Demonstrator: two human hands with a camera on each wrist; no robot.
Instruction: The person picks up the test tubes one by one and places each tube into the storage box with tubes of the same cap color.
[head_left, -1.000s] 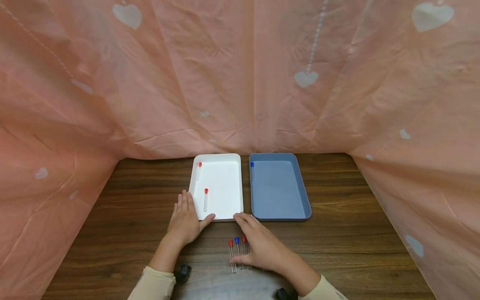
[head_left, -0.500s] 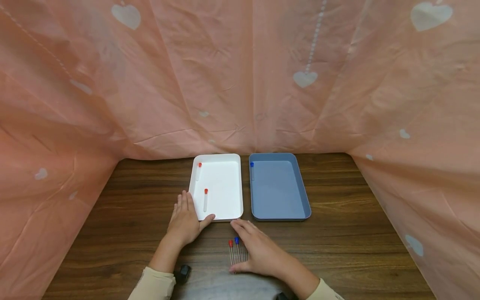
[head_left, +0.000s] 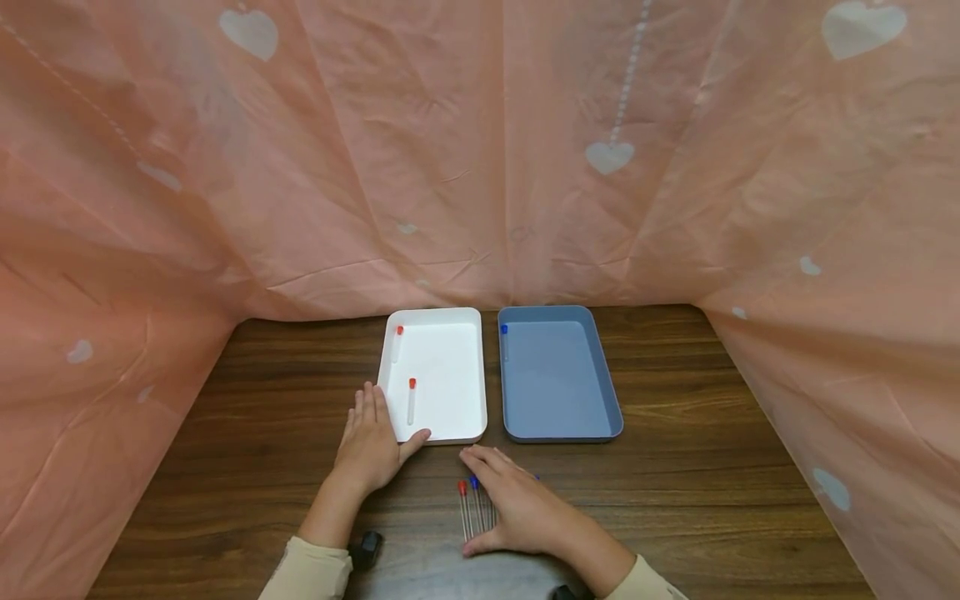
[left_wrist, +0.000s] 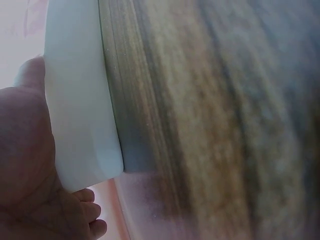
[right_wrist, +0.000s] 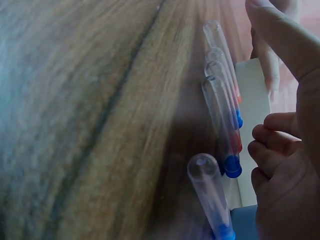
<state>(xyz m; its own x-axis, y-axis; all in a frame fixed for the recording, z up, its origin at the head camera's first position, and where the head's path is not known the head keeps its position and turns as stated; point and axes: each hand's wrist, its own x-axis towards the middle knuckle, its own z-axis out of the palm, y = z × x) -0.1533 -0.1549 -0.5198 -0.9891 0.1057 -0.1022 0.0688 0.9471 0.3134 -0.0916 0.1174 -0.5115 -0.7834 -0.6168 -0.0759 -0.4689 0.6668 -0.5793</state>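
My left hand [head_left: 369, 448] rests at the near left corner of the white tray [head_left: 453, 367], fingers straight along its side and thumb over the front rim. My right hand [head_left: 521, 504] hovers over a row of capped test tubes on the table, thumb and fingers apart. A red-capped tube [head_left: 463, 505] and a blue-capped tube [head_left: 476, 498] show in its gap; others are partly hidden beneath it. From the right wrist, several tubes [right_wrist: 216, 102] lie side by side below the palm, and one blue-capped tube [right_wrist: 207, 182] lies closer to the camera. No tube is gripped.
Inside the white tray lie two red-capped tubes, one near the middle left [head_left: 412, 402] and another by the far left wall [head_left: 397, 343]. A blue-grey tray [head_left: 562, 375] stands to its right, with a blue-capped tube [head_left: 505, 343] along its left wall. Pink curtain [head_left: 480, 167] surrounds the table.
My right hand has drawn back slightly from the trays, covering a red cap seen earlier. A bit of blue cap now shows past its right side. My left hand has stayed put.
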